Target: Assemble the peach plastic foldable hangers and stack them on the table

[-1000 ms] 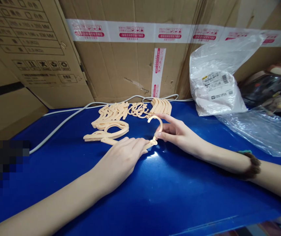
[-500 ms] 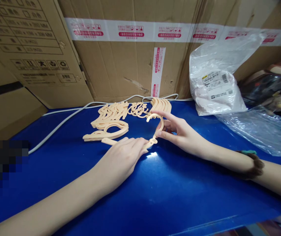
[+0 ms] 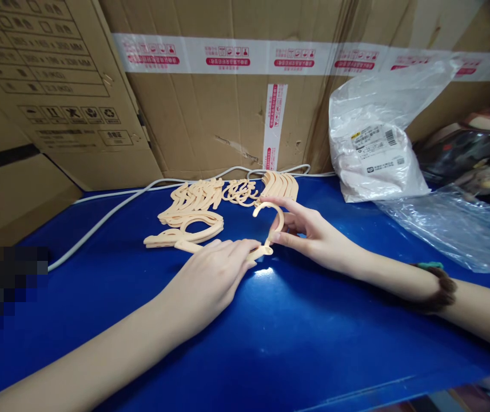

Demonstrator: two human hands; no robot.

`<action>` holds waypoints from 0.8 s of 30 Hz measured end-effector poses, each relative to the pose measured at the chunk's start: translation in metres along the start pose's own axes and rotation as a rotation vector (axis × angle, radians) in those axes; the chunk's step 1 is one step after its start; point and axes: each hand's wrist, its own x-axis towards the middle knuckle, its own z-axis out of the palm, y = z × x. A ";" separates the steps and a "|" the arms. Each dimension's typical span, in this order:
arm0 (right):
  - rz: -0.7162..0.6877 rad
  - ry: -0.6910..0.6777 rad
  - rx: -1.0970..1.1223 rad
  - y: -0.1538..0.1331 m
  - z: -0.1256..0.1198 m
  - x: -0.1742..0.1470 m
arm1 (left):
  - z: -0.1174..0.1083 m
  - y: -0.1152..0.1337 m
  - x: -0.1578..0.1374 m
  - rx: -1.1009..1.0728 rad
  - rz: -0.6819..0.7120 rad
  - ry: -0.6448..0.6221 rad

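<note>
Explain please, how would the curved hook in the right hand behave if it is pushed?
The hook is probably stiff: its open curve shows no sag. It seems light, being thin and pinched in the right hand. Laid flat, it may slide easily, as the blue table looks glossy.

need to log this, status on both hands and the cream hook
Left hand closed around cream bar. Right hand pinching cream hook, its foot at the bar's end; seating unclear. Loose cream parts lie beyond, none between the hands.
</note>
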 end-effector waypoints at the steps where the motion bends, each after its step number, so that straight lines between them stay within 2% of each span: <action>1: 0.007 -0.014 0.014 -0.001 0.000 0.000 | -0.003 0.002 0.000 -0.043 -0.037 -0.014; 4: -0.008 -0.007 -0.037 -0.005 -0.008 0.004 | -0.010 0.008 0.002 -0.231 -0.153 -0.056; 6: -0.064 0.093 -0.202 -0.004 -0.021 0.009 | -0.012 0.012 0.005 -0.429 -0.244 -0.101; 8: -0.082 0.238 -0.462 0.003 -0.041 0.017 | -0.012 0.016 0.008 -0.652 -0.357 -0.158; 10: 0.040 0.333 -0.646 0.016 -0.064 0.025 | -0.011 0.018 0.012 -0.817 -0.459 -0.197; 11: 0.147 0.363 -0.638 0.023 -0.074 0.029 | -0.011 0.018 0.014 -0.870 -0.494 -0.203; 12: 0.197 0.371 -0.622 0.031 -0.083 0.033 | -0.010 0.018 0.017 -0.909 -0.521 -0.203; 15: 0.271 0.404 -0.596 0.051 -0.097 0.043 | -0.010 0.016 0.023 -0.999 -0.593 -0.200; 19: 0.332 0.418 -0.567 0.063 -0.096 0.054 | -0.012 0.012 0.027 -1.115 -0.707 -0.196; 24: 0.383 0.439 -0.543 0.066 -0.092 0.060 | -0.013 0.010 0.027 -1.250 -0.775 -0.204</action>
